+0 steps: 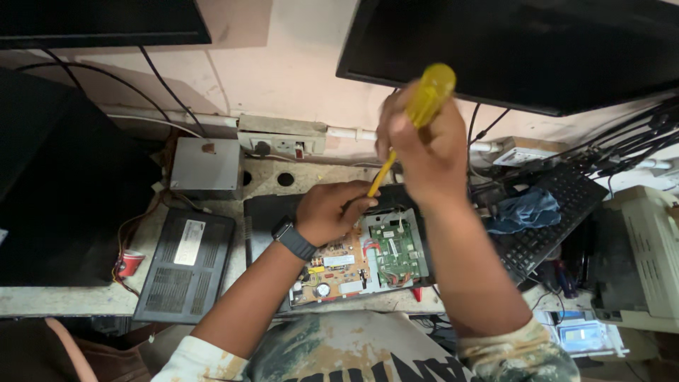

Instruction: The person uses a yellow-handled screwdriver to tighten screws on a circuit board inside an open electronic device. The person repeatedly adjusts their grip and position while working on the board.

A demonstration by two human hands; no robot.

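Observation:
My right hand (424, 152) grips a screwdriver (427, 95) with a clear yellow handle, its shaft angled down and left toward the far edge of an opened black device (260, 216). My left hand (327, 211), with a dark watch on the wrist, rests on that device beside the screwdriver tip. Inside the device lie a tan circuit board (339, 267) and a green circuit board (395, 249). The screwdriver's tip is hidden behind my left hand.
A black vented box (185, 267) lies to the left, a grey metal box (206, 166) behind it. A black keyboard (550, 219) with a blue cloth (525, 210) sits right, beside a beige printer (643, 258). Two monitors hang above; cables trail along the wall.

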